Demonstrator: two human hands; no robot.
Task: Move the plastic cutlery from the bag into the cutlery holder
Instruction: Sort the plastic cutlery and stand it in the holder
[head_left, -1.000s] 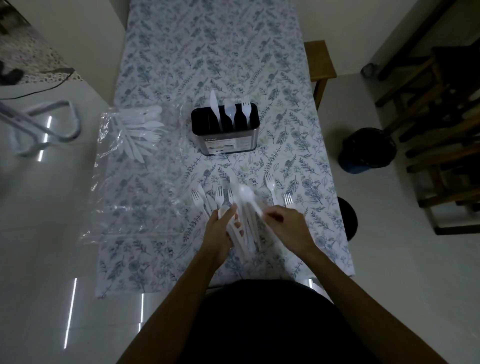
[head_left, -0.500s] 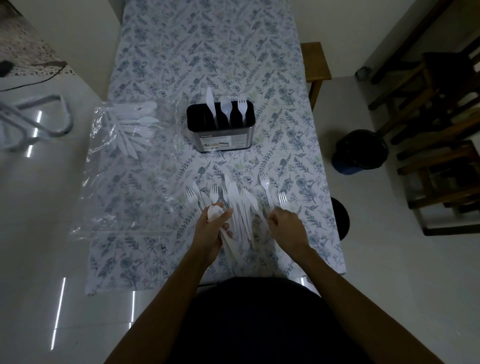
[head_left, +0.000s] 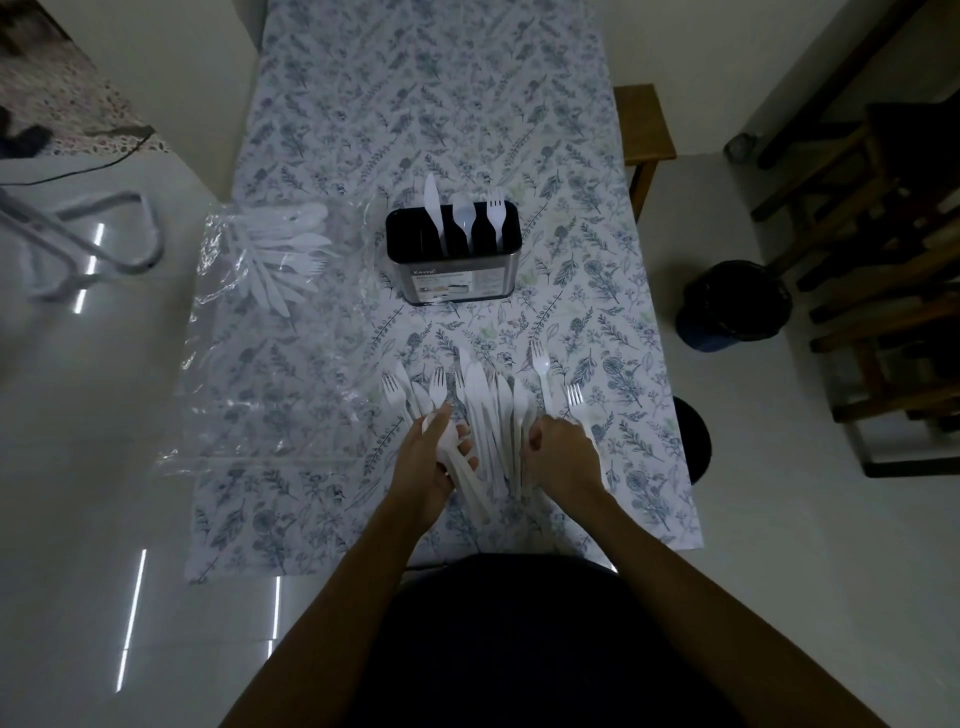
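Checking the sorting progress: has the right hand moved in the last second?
Yes. The right hand has dropped from above the cutlery pile onto its right edge.

A dim room of a home, seen from above: a narrow table (head_left: 441, 104) under a leaf-print cloth stands on pale, glossy floor tiles (head_left: 78, 467). A wooden bench (head_left: 644, 124) sits just beside the table's far right edge, with dark wooden chairs (head_left: 883, 260) and a small black bin (head_left: 735, 304) near the wall on the right. A patterned rug (head_left: 57, 88) lies in the far left corner.
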